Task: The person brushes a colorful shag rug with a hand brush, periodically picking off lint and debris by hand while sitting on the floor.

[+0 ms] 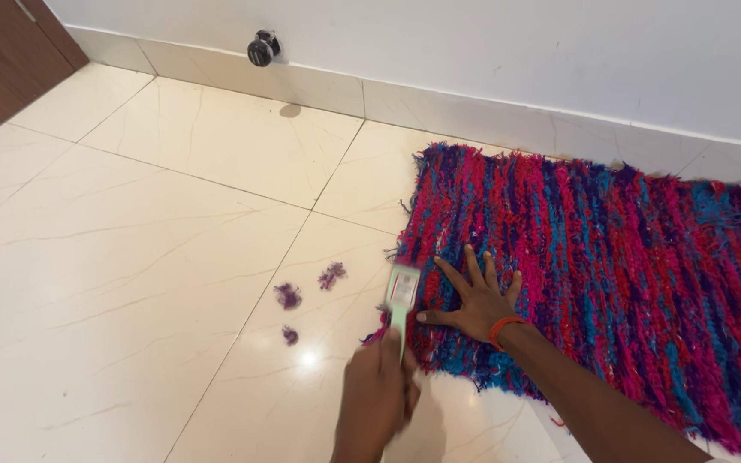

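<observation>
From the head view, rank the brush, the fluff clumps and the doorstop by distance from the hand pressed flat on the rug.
1. Brush, just beside that hand.
2. Fluff clumps, on the tiles farther over.
3. Doorstop, far off at the wall.

Two bare forearms in view, no sleeves visible. Right hand (473, 300): orange band (505, 326) round wrist, thin, plain, snug fit. No rings seen on fingers, nails short. Left hand (379, 390): no band, no watch, no glove; back of hand blurred, finer detail cannot be told.
</observation>
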